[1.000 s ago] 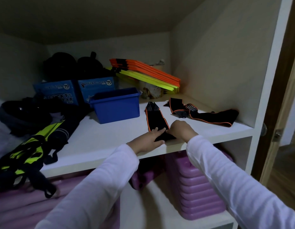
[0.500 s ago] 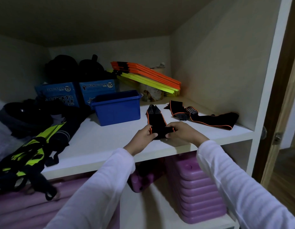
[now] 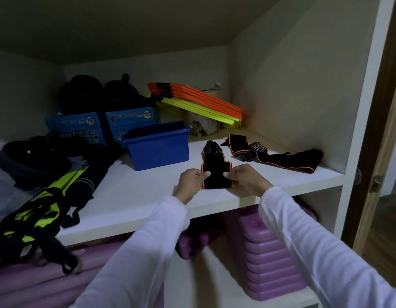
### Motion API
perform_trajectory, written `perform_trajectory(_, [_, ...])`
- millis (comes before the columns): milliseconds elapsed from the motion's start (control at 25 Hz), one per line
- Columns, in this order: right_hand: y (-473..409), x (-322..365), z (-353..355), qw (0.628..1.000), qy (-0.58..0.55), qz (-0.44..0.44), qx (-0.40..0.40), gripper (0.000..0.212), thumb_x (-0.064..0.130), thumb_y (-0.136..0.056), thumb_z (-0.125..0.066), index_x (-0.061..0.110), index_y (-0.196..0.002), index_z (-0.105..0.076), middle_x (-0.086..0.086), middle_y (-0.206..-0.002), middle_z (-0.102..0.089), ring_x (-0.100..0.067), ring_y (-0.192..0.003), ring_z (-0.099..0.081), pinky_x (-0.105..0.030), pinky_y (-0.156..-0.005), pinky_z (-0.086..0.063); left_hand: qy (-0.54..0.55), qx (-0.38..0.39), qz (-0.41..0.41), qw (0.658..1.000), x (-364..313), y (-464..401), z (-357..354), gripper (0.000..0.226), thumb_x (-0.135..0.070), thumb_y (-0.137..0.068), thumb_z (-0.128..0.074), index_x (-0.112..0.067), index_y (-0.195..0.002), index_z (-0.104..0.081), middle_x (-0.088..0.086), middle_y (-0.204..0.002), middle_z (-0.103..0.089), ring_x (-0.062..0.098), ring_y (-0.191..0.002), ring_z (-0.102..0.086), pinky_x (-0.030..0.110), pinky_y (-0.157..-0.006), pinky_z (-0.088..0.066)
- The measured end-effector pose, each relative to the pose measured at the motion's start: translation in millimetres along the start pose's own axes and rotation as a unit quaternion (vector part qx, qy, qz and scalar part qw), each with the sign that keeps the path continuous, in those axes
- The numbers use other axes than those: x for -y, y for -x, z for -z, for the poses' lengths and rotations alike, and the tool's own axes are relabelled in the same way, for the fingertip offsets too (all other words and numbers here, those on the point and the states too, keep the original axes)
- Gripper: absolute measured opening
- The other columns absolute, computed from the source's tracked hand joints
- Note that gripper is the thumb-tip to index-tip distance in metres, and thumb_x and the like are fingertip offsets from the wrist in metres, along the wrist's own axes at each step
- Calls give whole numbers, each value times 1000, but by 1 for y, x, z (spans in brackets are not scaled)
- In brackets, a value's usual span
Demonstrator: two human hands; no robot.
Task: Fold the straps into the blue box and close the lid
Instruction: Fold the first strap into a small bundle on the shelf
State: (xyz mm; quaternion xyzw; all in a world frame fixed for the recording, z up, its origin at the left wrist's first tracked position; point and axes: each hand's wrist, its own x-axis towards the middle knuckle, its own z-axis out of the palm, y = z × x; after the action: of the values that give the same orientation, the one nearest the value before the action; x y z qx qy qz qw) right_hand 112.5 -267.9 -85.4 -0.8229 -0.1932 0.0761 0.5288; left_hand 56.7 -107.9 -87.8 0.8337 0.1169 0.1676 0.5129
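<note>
1. The near end of a black, orange-edged strap (image 3: 216, 172) is pinched between the fingers (image 3: 204, 174) of the left hand (image 3: 191, 180) and those of the right hand (image 3: 243, 179), one hand at each side edge; both hands are closed on it.
2. The strap's folded part is held just above the shelf (image 3: 148, 192), its long axis running away from the person, its striped far end resting on the shelf.
3. The blue box (image 3: 158, 144) stands open beyond and to the left of the fingers, so the left hand is judged nearer to it. No lid can be made out.
4. A second strap (image 3: 281, 157) lies unfolded to the right, nearer the right hand.
</note>
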Motion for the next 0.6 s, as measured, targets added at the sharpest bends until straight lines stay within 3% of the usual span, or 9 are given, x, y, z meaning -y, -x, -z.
perform_trajectory(160, [-5,-1,-3,999,26,-34,-18,46,22,-91,-59,11,-48,-44,-4,-54,-52,-13,-53,-49,-24,-70,-41,-33,-28,-1,999,1,-8,-4,44,-23,-89,-61,-11,-53,-38,16,-71,-47,24,-73,-51,48,-86,-55])
perform_trajectory(280, [-7,-2,-4,996,62,-59,-33,48,25,-92,-57,12,-47,-44,1,-47,-53,-8,-50,-45,-16,-55,-33,-78,-48,-1,996,-1,-15,-8,53,-22,-87,-63,-13,-45,-32,9,-54,-38,25,-69,-46,46,-84,-55])
perform_trajectory(400, [-10,2,-7,990,92,-84,-58,49,28,-90,-59,13,-47,-44,8,-21,-45,-5,-46,-42,-15,-49,-29,-129,-49,12,990,-6,-19,-9,55,-21,-86,-64,-11,-43,-31,6,-48,-36,26,-63,-44,33,-69,-41])
perform_trajectory(600, [-13,3,-8,987,104,-96,-71,48,28,-85,-66,13,-45,-44,9,-17,-41,-3,-37,-46,-9,-39,-34,-150,-45,42,987,-3,-24,-11,57,-17,-84,-66,-10,-41,-30,6,-45,-35,19,-48,-34,29,-66,-34])
